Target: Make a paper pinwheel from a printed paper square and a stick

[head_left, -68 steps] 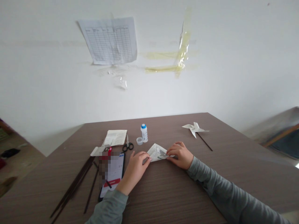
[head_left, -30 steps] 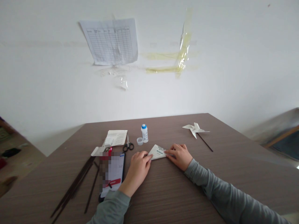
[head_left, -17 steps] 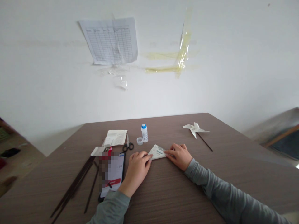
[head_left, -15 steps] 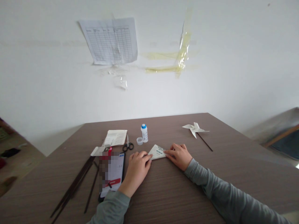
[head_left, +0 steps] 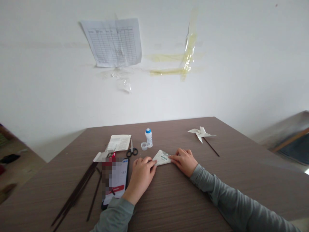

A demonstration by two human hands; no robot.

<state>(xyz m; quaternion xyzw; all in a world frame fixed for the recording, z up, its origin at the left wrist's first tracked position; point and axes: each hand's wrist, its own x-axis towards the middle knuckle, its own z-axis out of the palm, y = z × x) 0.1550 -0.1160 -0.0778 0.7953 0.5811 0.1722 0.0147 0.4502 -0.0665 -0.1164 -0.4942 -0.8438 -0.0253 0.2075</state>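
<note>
A sheet of printed paper, folded into a triangle, lies on the brown table between my two hands. My left hand grips its left corner, thumb and fingers closed at the edge. At the right corner, my right hand pinches the paper between thumb and forefinger. Behind the paper stands a glue bottle with a blue top, and its clear cap sits beside it. Black-handled scissors lie to the left of the cap.
A paper pinwheel on a dark stick lies at the back right. At the left are a stack of printed paper, a phone and several dark sticks. The white wall rises behind the table.
Both hands keep their places on the folded paper. The whole view has shifted very slightly; nothing else has visibly moved.
</note>
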